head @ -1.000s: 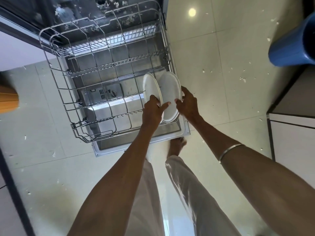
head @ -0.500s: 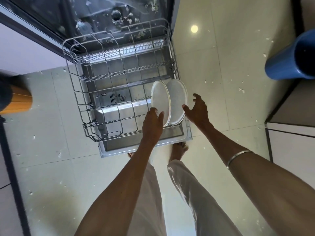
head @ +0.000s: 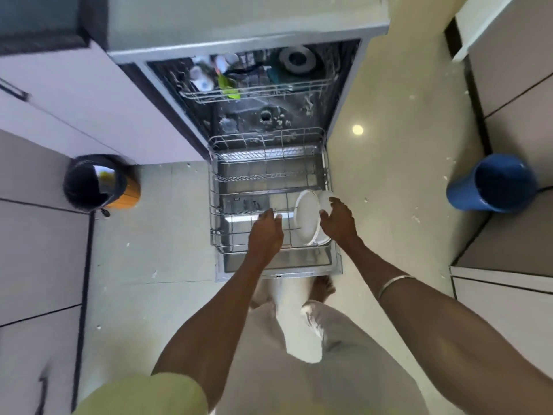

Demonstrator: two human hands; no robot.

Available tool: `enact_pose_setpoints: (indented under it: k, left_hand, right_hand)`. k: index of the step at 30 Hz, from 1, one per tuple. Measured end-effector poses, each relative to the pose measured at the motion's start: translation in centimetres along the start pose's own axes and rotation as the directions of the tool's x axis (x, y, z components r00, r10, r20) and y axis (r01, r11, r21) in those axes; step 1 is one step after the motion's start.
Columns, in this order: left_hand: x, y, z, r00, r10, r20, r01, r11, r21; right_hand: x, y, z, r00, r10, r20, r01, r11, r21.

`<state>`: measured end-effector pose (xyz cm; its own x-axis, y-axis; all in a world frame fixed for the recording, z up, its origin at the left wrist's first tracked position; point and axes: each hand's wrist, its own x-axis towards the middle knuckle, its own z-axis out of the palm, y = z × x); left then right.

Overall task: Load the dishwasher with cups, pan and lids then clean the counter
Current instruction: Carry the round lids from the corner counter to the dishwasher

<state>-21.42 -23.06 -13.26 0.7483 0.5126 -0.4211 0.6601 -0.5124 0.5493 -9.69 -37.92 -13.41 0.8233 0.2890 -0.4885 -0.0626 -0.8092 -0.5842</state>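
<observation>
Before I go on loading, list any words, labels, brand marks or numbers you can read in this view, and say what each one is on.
No text can be read in this view.
Grey detergent dispenser panel on the open dishwasher door: has markings, too small and blurred to read.
Two white round lids standing in the lower wire rack: no print visible.
Blue plastic bucket: no label visible.
Orange bin with black liner: no label visible.

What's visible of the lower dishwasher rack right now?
The lower rack is grey metal wire, pulled fully out over the open dishwasher door. Rows of tines cross it. Two white round lids stand on edge at its right front; the rest looks unloaded. The left hand hovers over its front, contact unclear.
</observation>
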Motion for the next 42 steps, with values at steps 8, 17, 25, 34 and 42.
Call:
enact_pose_setpoints:
  k: [8, 17, 25, 34, 42]
  left_hand:
    - [-2.4, -2.6, -11.3, 0.998, 0.011, -0.067, -0.008, 0.999, 0.045]
    - [-4.3, -13.0, -25.5, 0.984, -0.070, -0.163, 0.089, 0.989, 0.118]
    - [-7.6, -25.3, -38.1, 0.923, -0.246, -0.297, 0.276, 0.959, 0.065]
    - [-6.3, -34.9, -48.6, 0.821, -0.388, -0.419, 0.387, 0.918, -0.091]
    - [-0.8, -40.2, -58.0, 0.812, -0.372, -0.450, 0.360, 0.926, -0.116]
  right_hand:
    - [-3.6, -11.9, 2.1, 0.960, -0.226, 0.162, 0.270, 0.900, -0.343]
    - [-7.4, -26.5, 9.8, 0.877, -0.401, 0.265, 0.480, 0.754, -0.449]
    - [-11.2, -39.9, 19.3, 0.755, -0.515, 0.405, 0.655, 0.566, -0.501]
    - [-9.5, -53.4, 29.7, 0.636, -0.638, 0.434, 0.770, 0.486, -0.414]
    - [-7.0, -66.6, 35.6, 0.551, -0.701, 0.454, 0.828, 0.391, -0.401]
